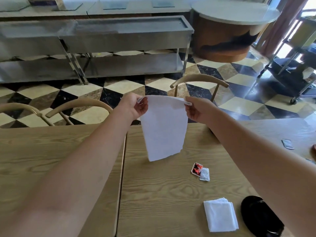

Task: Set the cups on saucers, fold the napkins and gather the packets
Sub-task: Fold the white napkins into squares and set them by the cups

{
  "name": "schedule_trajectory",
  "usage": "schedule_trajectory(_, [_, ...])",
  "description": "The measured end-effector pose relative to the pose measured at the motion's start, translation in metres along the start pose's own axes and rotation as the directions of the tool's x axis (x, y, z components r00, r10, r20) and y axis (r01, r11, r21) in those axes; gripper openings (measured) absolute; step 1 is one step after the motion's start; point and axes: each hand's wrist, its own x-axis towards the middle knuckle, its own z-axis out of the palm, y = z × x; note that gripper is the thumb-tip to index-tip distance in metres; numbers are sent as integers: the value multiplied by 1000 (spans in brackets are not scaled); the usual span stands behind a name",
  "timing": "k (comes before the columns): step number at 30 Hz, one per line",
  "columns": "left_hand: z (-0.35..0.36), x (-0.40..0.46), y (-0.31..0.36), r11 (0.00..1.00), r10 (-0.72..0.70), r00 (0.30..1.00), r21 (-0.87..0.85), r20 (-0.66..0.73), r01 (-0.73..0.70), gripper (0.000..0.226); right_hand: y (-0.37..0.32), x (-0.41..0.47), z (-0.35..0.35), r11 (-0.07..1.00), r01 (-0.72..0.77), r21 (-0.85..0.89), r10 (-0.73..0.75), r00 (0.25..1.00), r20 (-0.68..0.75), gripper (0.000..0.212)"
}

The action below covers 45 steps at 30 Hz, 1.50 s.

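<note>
A white napkin (163,129) hangs in the air above the wooden table (162,194). My left hand (135,106) pinches its top left corner and my right hand (196,108) pinches its top right corner. Its lower edge hangs just over the tabletop. A folded white napkin (220,214) lies flat at the near right. A black saucer (259,218) sits beside it, partly hidden by my right forearm. A red packet (196,169) and a white packet (204,174) lie touching in the middle right. Another grey packet (287,144) lies far right.
Wooden chairs (200,81) stand along the table's far edge, one ahead and two at the left (77,106). Beyond them are a checkered floor, steel counters (119,41), a round table (230,16) and a trolley (290,71) at the right.
</note>
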Motion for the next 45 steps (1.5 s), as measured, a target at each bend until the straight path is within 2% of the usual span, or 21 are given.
schedule_trajectory(1, [2, 6, 5, 1000, 21, 1000, -10, 1, -21, 31, -5, 2, 1, 1000, 16, 23, -16, 1000, 2, 8])
schedule_trajectory(5, [11, 17, 21, 992, 113, 994, -54, 3, -112, 26, -19, 5, 5, 994, 96, 47, -96, 995, -16, 27])
schedule_trajectory(7, [11, 17, 26, 985, 168, 986, -31, 6, -168, 24, -23, 5, 6, 991, 130, 37, -129, 991, -17, 30])
schedule_trajectory(12, [-10, -2, 9, 959, 278, 956, 19, 92, -281, 21, -9, 3, -2, 988, 154, 14, -154, 988, 9, 17])
schedule_trajectory(15, [-38, -25, -33, 962, 260, 959, 54, 110, -267, 21, 33, -1, -17, 994, 104, -23, -103, 994, 34, 7])
schedule_trajectory(18, [-68, -47, -99, 984, 167, 986, 66, 25, -168, 24, 100, -9, -39, 996, -28, -87, 32, 998, 47, 10])
schedule_trajectory(21, [-95, -69, -175, 998, -42, 993, 42, -108, 47, 25, 174, -22, -65, 964, -211, -164, 213, 977, -7, 10])
schedule_trajectory(23, [-111, -83, -221, 980, -192, 966, 24, -176, 199, 24, 218, -34, -81, 917, -337, -214, 333, 941, -55, 13])
schedule_trajectory(26, [-132, -101, -275, 914, -396, 886, -9, -242, 406, 20, 267, -54, -101, 820, -495, -287, 479, 869, -128, 13])
schedule_trajectory(29, [-144, -110, -297, 852, -522, 826, -82, -215, 517, 13, 290, -65, -110, 779, -532, -330, 513, 845, -151, 13])
schedule_trajectory(31, [-149, -106, -297, 839, -542, 826, -154, -158, 521, 19, 290, -67, -108, 794, -503, -343, 487, 862, -138, 8])
schedule_trajectory(33, [-151, -99, -291, 850, -514, 854, -179, -83, 495, 32, 285, -63, -103, 836, -456, -306, 438, 890, -128, 23])
schedule_trajectory(36, [-148, -87, -277, 898, -436, 900, -80, -26, 433, 40, 269, -52, -94, 895, -353, -271, 337, 935, -107, 33])
schedule_trajectory(39, [-139, -69, -260, 933, -311, 948, 165, -75, 319, 18, 251, -36, -83, 920, -262, -292, 253, 965, -70, 35])
schedule_trajectory(40, [-135, -62, -255, 924, -270, 959, 256, -91, 285, 11, 246, -29, -81, 922, -248, -297, 241, 969, -63, 32])
schedule_trajectory(42, [-131, -43, -246, 870, -167, 978, 448, -122, 204, 19, 234, -12, -75, 925, -254, -282, 244, 967, -69, 23])
schedule_trajectory(45, [-127, -8, -230, 780, -35, 989, 614, -146, 119, 27, 218, 23, -72, 936, -267, -228, 260, 964, -61, 28])
